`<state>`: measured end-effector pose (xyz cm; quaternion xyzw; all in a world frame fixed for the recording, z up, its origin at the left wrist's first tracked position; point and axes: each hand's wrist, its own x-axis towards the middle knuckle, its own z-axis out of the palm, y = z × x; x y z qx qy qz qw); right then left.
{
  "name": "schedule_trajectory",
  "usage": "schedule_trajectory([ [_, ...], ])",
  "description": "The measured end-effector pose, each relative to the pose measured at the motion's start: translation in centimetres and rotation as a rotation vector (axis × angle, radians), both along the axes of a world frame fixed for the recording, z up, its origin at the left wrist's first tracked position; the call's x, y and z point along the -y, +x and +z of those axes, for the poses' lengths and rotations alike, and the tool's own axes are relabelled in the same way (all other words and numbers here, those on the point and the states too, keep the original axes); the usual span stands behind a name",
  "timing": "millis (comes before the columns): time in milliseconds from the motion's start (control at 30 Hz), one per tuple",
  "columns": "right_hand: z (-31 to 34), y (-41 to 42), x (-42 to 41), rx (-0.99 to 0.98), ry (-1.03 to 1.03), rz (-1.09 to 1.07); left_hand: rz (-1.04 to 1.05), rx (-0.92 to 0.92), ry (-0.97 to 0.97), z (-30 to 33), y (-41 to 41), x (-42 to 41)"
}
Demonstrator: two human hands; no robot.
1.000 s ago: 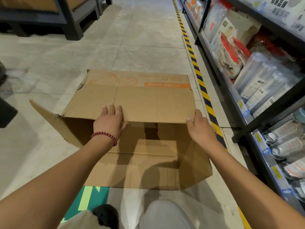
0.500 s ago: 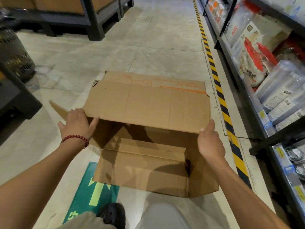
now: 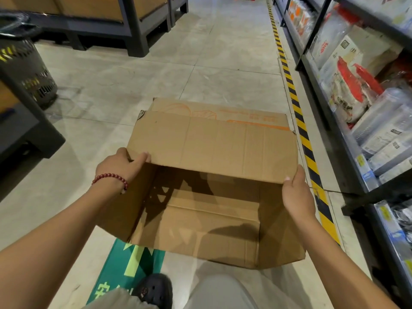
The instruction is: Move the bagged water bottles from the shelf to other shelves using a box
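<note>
The box (image 3: 214, 152) at frame centre is plain brown corrugated cardboard, matt, with visible creases and faint orange print on its far flap. The floor (image 3: 223, 63) consists of large polished stone-look tiles, smooth, with a soft sheen. A glossy yellow-and-black hazard tape (image 3: 296, 103) runs along it on the right. The floor sticker (image 3: 133, 262) at lower centre is smooth green film. The shelf rack (image 3: 330, 121) on the right is dark painted metal. The bagged water bottles (image 3: 385, 128) are wrapped in clear, shiny plastic. The bracelet (image 3: 110, 178) consists of glossy dark-red beads. The basket (image 3: 31, 70) at upper left is dark perforated plastic.
</note>
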<state>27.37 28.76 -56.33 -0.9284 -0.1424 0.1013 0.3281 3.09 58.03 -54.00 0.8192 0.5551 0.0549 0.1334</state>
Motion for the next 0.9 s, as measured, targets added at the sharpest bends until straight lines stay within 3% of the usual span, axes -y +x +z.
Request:
schedule_trajectory([
  [233,0.5,-2.0,-0.6,-0.124,0.462,-0.013,0.099,0.169,-0.019,0.4,-1.0,0.5],
  [367,1.0,-3.7,-0.9,-0.186,0.631,-0.048,0.24,0.373,-0.075,1.6,-2.0,-0.5],
  [500,2.3,-3.2,0.4,-0.386,0.951,-0.227,0.496,0.818,-0.412,2.9,-2.7,-1.8],
  [567,2.8,-2.6,1.3,-0.542,1.117,-0.366,0.529,0.917,-0.583,3.6,-3.2,-1.6],
  [767,2.4,-0.5,3.9,-0.615,0.943,-0.228,0.435,0.881,-0.869,4.1,-4.7,-1.3],
  [900,2.1,0.8,4.9,-0.597,0.809,-0.139,0.216,0.608,-0.826,3.3,-5.8,-1.6],
])
